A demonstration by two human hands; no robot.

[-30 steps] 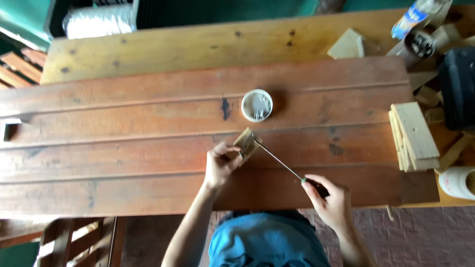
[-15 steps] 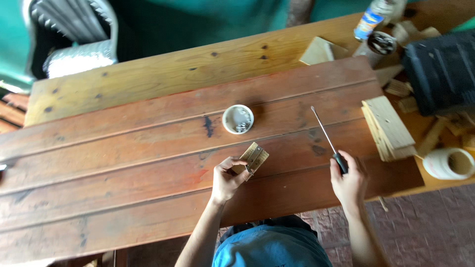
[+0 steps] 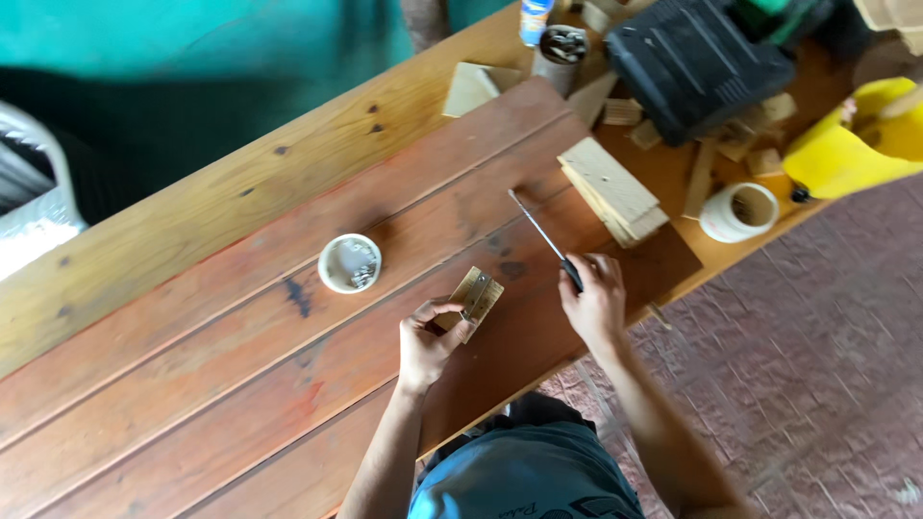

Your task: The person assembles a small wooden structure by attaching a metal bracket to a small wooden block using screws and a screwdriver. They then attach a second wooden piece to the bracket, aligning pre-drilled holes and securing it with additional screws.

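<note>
My left hand (image 3: 428,338) pinches a small wooden block (image 3: 474,300) with a metal hinge on it, resting on the red-brown plank table (image 3: 240,384). My right hand (image 3: 596,300) grips the black handle of a screwdriver (image 3: 544,239), whose thin shaft points away from me toward the far edge. The screwdriver tip is well clear of the block. A small white round tub (image 3: 350,262) with several screws inside sits to the left of the block.
A stack of thin wood slats (image 3: 611,190) lies right of the screwdriver. Behind it are a black tool case (image 3: 696,60), loose wood offcuts (image 3: 471,88), a tape roll (image 3: 738,211), a yellow container (image 3: 850,144) and a can (image 3: 560,50). Brick floor (image 3: 827,384) is at right.
My right hand drew the screwdriver off the block and swung it out to the right, tip pointing away. My left hand kept the block. The view swung, tilting the table.
</note>
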